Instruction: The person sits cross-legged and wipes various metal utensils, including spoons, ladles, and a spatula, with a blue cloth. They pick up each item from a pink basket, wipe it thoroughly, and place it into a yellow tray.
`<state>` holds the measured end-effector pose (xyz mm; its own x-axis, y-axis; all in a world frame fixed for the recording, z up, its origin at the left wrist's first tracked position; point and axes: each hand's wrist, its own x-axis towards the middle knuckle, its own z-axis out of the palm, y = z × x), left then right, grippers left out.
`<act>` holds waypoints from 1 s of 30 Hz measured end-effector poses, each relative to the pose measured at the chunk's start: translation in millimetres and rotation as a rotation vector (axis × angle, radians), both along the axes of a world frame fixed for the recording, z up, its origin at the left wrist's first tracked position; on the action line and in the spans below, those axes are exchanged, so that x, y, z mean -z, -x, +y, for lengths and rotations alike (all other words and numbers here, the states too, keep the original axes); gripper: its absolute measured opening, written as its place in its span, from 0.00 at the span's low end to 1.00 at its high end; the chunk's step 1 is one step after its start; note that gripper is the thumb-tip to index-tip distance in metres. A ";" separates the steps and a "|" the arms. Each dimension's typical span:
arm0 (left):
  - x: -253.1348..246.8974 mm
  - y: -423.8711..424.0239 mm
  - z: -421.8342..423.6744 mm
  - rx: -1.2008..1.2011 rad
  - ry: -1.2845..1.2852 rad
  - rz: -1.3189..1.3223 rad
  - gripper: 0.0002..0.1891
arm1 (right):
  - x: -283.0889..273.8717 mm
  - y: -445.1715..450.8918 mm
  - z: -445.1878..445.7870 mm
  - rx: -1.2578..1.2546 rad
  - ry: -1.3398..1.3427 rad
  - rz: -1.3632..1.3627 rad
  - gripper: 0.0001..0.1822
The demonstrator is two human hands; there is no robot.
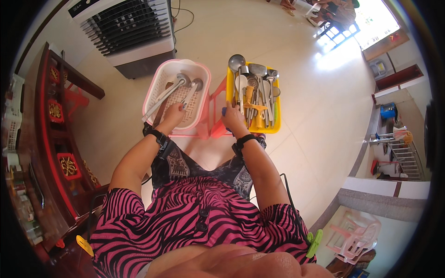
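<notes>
Before me stand a white plastic basket with a pink rim (208,81) on the left and a yellow tray (277,128) on the right. Inside the basket lie a metal ladle (182,81), a second long-handled spoon (196,85) and a brown flat-handled utensil (160,114). My left hand (176,113) is over the basket's near part, by the handles; whether it grips one is unclear. The tray is full of metal ladles, a turner (257,70), a white spoon (241,83) and a yellow plastic tool (255,107). My right hand (233,118) is at the tray's left edge, fingers near the handles, its grip hidden.
Pink plastic stools (218,129) support the basket and tray. An air cooler (128,34) stands at the upper left, with a cable behind it. A dark red wooden cabinet (52,139) lines the left side. Other people sit at the top right. Pale plastic chairs (356,236) stand lower right.
</notes>
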<state>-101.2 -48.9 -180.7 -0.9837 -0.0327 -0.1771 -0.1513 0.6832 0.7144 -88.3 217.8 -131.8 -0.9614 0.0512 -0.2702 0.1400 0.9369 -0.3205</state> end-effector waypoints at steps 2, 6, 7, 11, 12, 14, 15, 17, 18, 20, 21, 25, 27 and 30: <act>-6.3 -1.7 1.9 0.015 -0.046 0.014 0.17 | -0.5 0.5 -8.9 0.069 -0.005 -0.010 0.39; 2.9 -5.9 2.6 0.036 -0.153 0.156 0.15 | 7.5 0.1 -11.1 0.107 -0.046 0.040 0.42; 8.1 -4.5 0.7 0.040 -0.163 0.164 0.15 | 10.0 0.9 -13.9 0.098 -0.084 0.031 0.42; 15.6 -1.1 3.6 0.044 -0.196 0.166 0.14 | 13.7 7.5 -10.7 0.119 -0.135 0.007 0.39; 15.8 -1.8 4.9 0.029 -0.208 0.154 0.13 | 13.3 7.8 -9.2 0.106 -0.129 0.047 0.36; 12.2 -0.5 8.1 -0.007 -0.229 0.135 0.13 | 9.3 9.6 -6.8 0.074 -0.103 0.046 0.34; 6.7 3.6 11.3 -0.007 -0.243 0.164 0.12 | 5.8 13.5 -5.0 0.057 -0.091 0.051 0.33; -1.0 4.6 17.1 -0.008 -0.270 0.206 0.12 | 6.8 16.3 -1.8 0.096 -0.099 0.054 0.29; -7.1 1.4 17.3 0.010 -0.283 0.196 0.12 | 7.0 13.6 -3.0 0.103 -0.102 0.036 0.28; -20.9 10.7 25.2 0.037 -0.287 0.246 0.12 | 5.0 15.5 0.5 0.109 -0.094 0.062 0.23; -28.9 7.8 32.0 0.054 -0.287 0.259 0.12 | 9.2 11.2 3.5 0.137 -0.072 0.041 0.21; -36.8 0.1 46.5 0.064 -0.402 0.232 0.12 | 22.0 4.6 14.3 0.158 -0.065 0.127 0.14; -43.7 0.1 51.9 0.082 -0.419 0.220 0.13 | 26.1 2.7 15.2 0.151 -0.087 0.210 0.13; -56.1 -6.5 57.2 0.100 -0.404 0.187 0.13 | 22.9 0.0 16.2 0.140 -0.091 0.248 0.10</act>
